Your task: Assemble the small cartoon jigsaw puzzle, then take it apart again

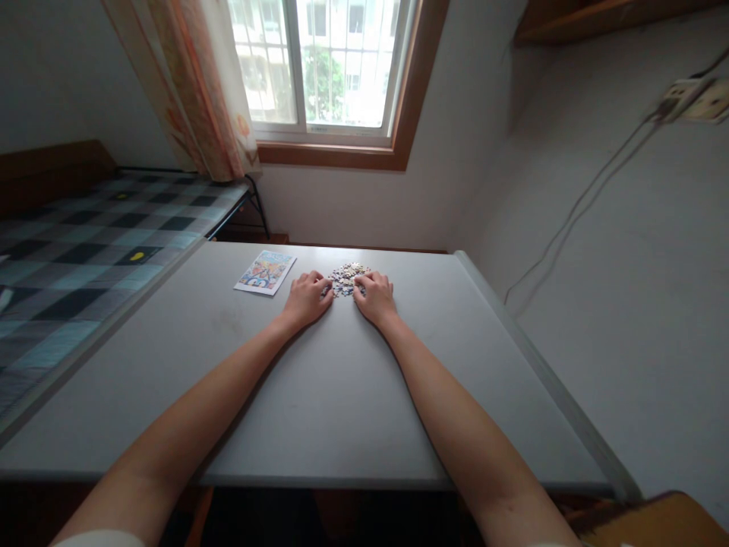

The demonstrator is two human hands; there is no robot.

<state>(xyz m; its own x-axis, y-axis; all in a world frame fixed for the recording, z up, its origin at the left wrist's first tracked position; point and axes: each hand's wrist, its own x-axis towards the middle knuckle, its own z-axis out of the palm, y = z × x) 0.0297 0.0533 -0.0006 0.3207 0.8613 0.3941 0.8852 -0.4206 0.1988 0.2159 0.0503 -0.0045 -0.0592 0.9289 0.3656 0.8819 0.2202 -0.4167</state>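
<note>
A small heap of loose jigsaw puzzle pieces [348, 275] lies on the far half of the white table, between both hands. My left hand [309, 296] rests at the heap's left edge, its fingers bent and its thumb and forefinger closed around pieces there. Against the right edge, my right hand [374, 296] mirrors it, fingers curled and closed on pieces at that side. The fingertips are partly hidden, so single pieces in them cannot be made out. To the left of my left hand, a colourful printed picture sheet [265, 273] lies flat.
The white table [336, 410] has a raised strip [535, 357] along its right side. A bed with a checked cover [114, 220] stands on the left. Beyond are a curtain [205, 99] and a window [342, 76]. Cables hang from a socket [706, 102] at right.
</note>
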